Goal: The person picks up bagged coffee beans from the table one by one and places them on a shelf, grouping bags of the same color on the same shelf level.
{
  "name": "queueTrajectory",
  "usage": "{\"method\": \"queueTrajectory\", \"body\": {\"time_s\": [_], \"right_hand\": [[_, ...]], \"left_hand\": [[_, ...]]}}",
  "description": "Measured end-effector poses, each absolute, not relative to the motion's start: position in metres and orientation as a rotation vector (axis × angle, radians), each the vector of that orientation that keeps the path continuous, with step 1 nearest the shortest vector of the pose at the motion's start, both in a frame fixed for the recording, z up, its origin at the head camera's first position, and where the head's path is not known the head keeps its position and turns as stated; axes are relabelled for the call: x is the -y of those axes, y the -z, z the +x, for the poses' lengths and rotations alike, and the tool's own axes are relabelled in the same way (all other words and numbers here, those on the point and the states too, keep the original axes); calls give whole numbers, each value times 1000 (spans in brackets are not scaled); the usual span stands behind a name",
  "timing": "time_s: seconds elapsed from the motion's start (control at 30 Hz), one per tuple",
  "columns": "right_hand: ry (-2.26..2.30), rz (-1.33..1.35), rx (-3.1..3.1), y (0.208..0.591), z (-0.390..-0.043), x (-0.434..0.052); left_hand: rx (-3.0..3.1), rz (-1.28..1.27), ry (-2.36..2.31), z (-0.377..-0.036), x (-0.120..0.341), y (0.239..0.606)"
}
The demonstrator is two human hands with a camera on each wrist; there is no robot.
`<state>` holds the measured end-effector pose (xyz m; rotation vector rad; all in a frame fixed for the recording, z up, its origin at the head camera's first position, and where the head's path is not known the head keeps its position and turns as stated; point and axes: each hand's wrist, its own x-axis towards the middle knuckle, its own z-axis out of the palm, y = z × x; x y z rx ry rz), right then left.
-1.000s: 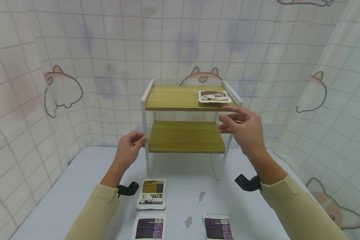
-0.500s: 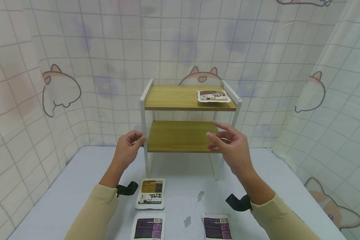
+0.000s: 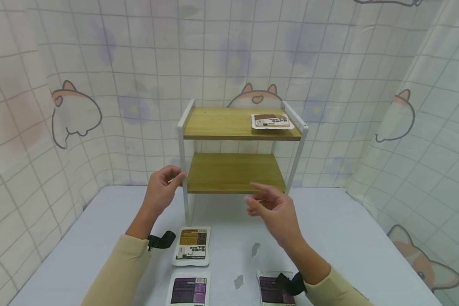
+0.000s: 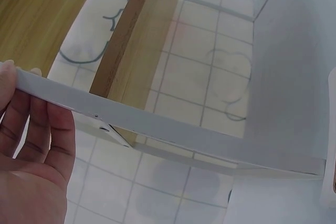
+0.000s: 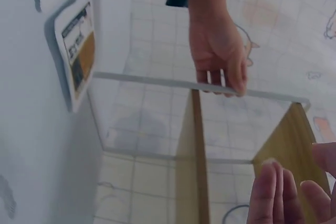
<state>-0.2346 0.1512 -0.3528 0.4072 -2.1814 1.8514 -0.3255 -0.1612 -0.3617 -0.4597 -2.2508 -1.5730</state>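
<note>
Your left hand (image 3: pixel 161 192) grips the front left post of the white-framed two-shelf rack (image 3: pixel 235 158), fingers curled round the metal just where the lower wooden shelf (image 3: pixel 233 172) meets it. Your right hand (image 3: pixel 274 212) hangs in the air in front of that lower shelf, fingers loosely spread and holding nothing. One brown-labelled pouch (image 3: pixel 272 121) already lies on the top shelf (image 3: pixel 222 122), near its right end. Three more pouches lie flat on the tabletop (image 3: pixel 352 238) close to you: a yellow-and-brown one (image 3: pixel 192 245), a purple one (image 3: pixel 189 291) just below it, and a second purple one (image 3: pixel 272 291) partly under your right wrist.

By the look of it, you are between placements, steadying the rack while the free hand is on its way to another pouch. The next move would call for bringing the right hand down to a pouch, pinching it by an edge because it lies flat, and lifting it clear of the rack's frame.

The left wrist view shows what the head view cannot: your fingers (image 4: pixel 31 124) wrapped behind the white post (image 4: pixel 173 129), with the undersides of the wooden shelves beyond. The right wrist view shows the left hand (image 5: pixel 218 51) from the far side and your right fingertips (image 5: pixel 275 192) empty, along with the yellow-and-brown pouch (image 5: pixel 79 51) on the tabletop.
</note>
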Motion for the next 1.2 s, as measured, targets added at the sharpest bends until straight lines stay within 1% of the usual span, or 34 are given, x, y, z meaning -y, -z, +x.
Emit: {"method": "queueTrajectory", "body": {"time_s": [0.3, 0.67, 1.2], "right_hand": [[-1897, 367, 2226, 384, -227, -139], [-1975, 258, 2416, 420, -221, -111], [-1980, 267, 2648, 438, -223, -81]], "left_hand": [[2232, -485, 1607, -330, 160, 364], [2247, -467, 1614, -329, 162, 364], [2280, -447, 1591, -328, 164, 363]]}}
